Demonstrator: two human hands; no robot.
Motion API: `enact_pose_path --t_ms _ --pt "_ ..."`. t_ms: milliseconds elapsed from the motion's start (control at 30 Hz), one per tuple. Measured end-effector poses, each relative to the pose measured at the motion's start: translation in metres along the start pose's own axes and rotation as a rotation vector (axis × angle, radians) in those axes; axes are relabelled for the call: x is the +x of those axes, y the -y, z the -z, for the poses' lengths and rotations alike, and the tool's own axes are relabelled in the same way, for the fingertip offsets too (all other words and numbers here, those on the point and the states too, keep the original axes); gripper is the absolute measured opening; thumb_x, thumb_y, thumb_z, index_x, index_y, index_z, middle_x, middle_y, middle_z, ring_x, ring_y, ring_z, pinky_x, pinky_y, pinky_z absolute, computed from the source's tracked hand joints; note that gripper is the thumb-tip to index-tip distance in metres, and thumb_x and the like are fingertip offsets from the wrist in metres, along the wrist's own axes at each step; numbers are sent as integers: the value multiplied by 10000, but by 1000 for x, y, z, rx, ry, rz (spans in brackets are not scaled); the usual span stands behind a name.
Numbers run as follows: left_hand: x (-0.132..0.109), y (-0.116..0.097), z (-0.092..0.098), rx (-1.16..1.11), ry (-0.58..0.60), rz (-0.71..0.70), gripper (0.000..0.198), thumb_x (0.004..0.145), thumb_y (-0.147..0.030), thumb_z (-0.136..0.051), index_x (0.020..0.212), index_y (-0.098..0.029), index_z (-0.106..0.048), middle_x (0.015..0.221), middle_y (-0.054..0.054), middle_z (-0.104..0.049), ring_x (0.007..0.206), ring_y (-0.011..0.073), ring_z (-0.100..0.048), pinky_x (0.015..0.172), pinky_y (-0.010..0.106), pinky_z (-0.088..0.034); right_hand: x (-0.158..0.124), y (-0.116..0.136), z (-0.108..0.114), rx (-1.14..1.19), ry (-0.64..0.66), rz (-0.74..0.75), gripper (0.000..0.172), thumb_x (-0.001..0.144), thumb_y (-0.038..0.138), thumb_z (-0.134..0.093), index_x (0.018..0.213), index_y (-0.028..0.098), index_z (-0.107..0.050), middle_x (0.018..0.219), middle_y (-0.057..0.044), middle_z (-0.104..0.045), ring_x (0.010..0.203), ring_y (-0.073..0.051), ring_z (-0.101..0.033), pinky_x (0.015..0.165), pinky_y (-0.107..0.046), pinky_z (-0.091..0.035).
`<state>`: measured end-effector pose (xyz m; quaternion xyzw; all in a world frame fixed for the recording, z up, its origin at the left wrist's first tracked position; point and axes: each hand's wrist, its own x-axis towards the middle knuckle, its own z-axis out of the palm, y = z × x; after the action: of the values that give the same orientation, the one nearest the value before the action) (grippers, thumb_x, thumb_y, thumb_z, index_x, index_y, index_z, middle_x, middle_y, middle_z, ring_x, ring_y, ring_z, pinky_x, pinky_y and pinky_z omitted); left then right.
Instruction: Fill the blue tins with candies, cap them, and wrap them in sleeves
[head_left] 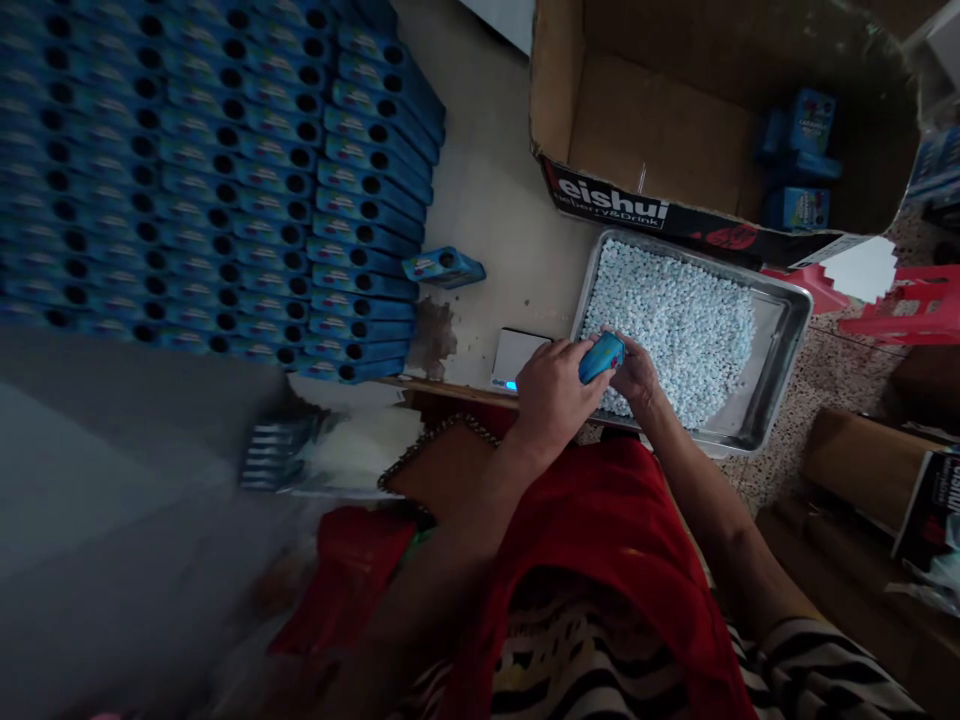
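Note:
My left hand [553,388] is wrapped around a small blue box [602,356], which is tilted over the near left edge of a metal tray [784,345]. Close against the box's right side is my right hand [636,372], its fingers curled and partly hidden behind the box. Small pale blue and white pellets [675,320] fill much of the tray. Just left of my left hand lies a flat white scale [516,355] with a lit blue display, partly covered by that hand.
Stacked rows of blue boxes [225,190] cover the table's left side, with one loose blue box [445,267] beside them. Behind the tray stands an open cardboard carton [660,130] holding several blue boxes. A red plastic stool [907,310] and more cartons [862,465] are at right.

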<state>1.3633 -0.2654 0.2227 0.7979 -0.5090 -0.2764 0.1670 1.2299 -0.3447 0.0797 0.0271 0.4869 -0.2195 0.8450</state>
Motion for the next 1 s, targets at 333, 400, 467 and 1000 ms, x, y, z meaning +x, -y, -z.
enact_pose_path --t_ms 333,400,467,1000 --pt "-16 51 -38 -200 2 95 409 827 -325 -920 1213 -236 -817 1213 94 -833 1158 342 -754 1053 447 -583 -9 1 7 62 -12 1 124 994 221 -608 1034 196 -723 893 -44 -826 842 -186 -788 837 -313 -687" --pt "-23 74 -44 -326 6 120 413 829 -346 -906 1212 -243 -794 1207 75 -829 1142 320 -758 1043 436 -593 -7 0 7 75 -20 -17 127 1001 217 -601 1056 189 -713 898 -54 -821 830 -174 -780 790 -275 -683" --pt "-27 101 -50 -456 -12 160 412 841 -353 -868 1221 -238 -754 1188 58 -820 1106 286 -763 1014 413 -606 -6 1 7 72 -30 -34 141 1007 208 -591 1085 185 -706 856 -45 -801 752 -151 -744 674 -221 -652" --pt "11 238 -83 -912 -133 -41 528 856 -463 -855 1273 -223 -637 1425 150 -743 1401 291 -686 1276 501 -463 -51 -13 -20 -518 66 40 252 744 285 -885 947 200 -762 794 12 -721 649 -69 -612 517 -114 -493"
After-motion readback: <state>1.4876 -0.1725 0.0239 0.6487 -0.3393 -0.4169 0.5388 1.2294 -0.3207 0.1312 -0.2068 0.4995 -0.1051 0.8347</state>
